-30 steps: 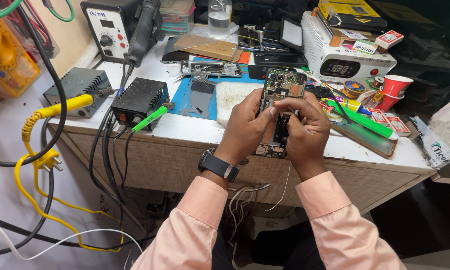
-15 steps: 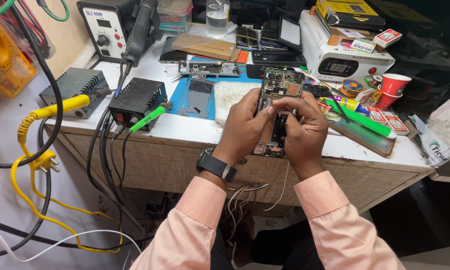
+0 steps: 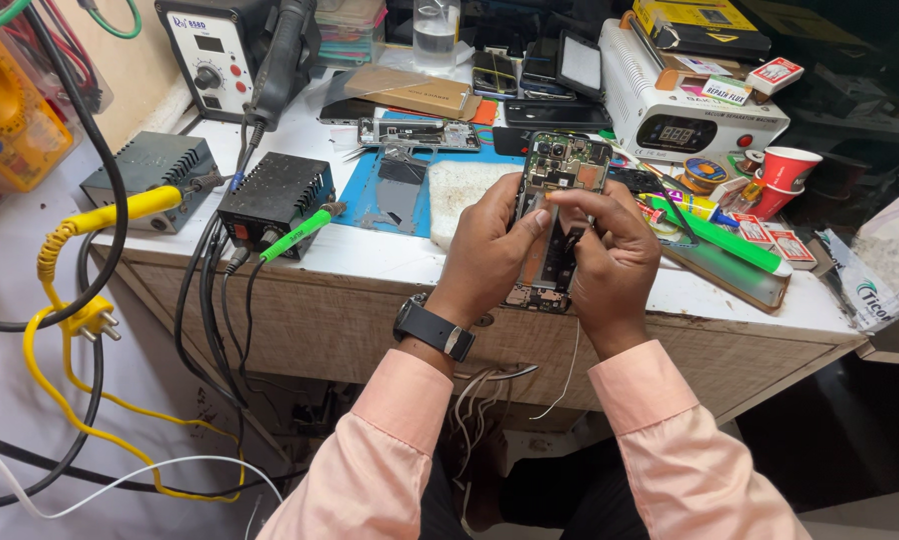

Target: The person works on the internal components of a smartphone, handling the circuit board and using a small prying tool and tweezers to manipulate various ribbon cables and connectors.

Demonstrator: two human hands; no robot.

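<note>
Both hands [image 3: 550, 255] still grip the opened phone [image 3: 558, 190], unchanged.

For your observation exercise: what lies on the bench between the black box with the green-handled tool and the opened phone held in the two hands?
In the head view, a blue work mat with a grey phone part and a white pad lie between the black box and the opened phone.
</note>
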